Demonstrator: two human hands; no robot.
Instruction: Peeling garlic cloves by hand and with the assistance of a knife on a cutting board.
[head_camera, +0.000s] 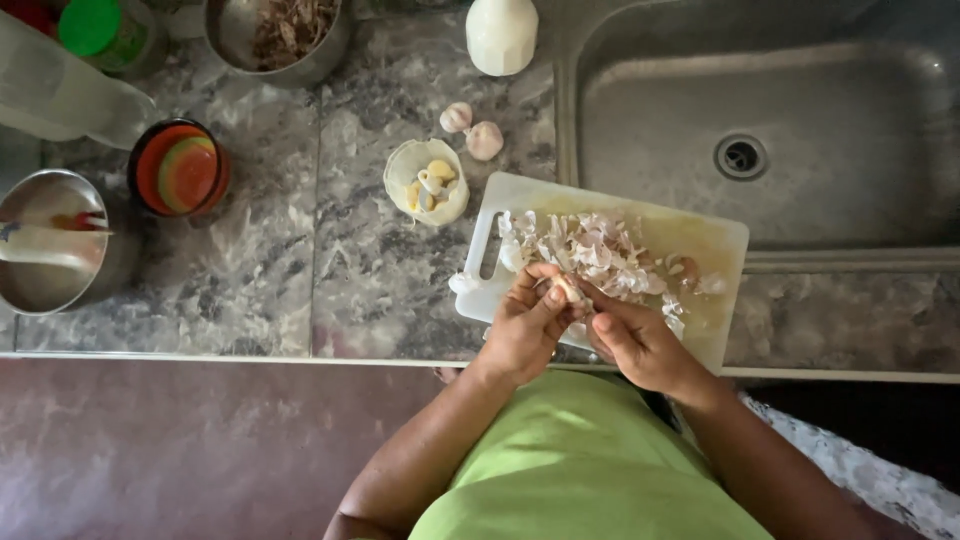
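— Countertop (250, 260) first, since it is the largest thing we see: grey marbled stone, with a steel sink (880, 80) set into it at the right.

— We agree. On the stone lies a white cutting board (715, 250), one end jutting over the sink's edge, and a heap of papery garlic skins (590, 250) covers much of its middle.

— Farther left we count a steel pot (45, 245) with a utensil inside, a stack of coloured plates (180, 170), and another metal bowl (285, 35) at the top edge.

— Then the small white bowl (426, 182) of peeled cloves just beside the board's handle, and two whole garlic bulbs (472, 130) above it.

— Now the hands. Our left hand (525, 325) and right hand (635, 340) meet over the board's near edge.

— Between them sits one garlic clove (568, 291). We see the left hand's fingers closed around it, pinching it from the left side.

— And the right hand's thumb and fingertips press in on the same clove from the right, so both hands are clamped on it, held just above the skins.

— Smallest of all, that clove: pale, mostly hidden by fingertips.
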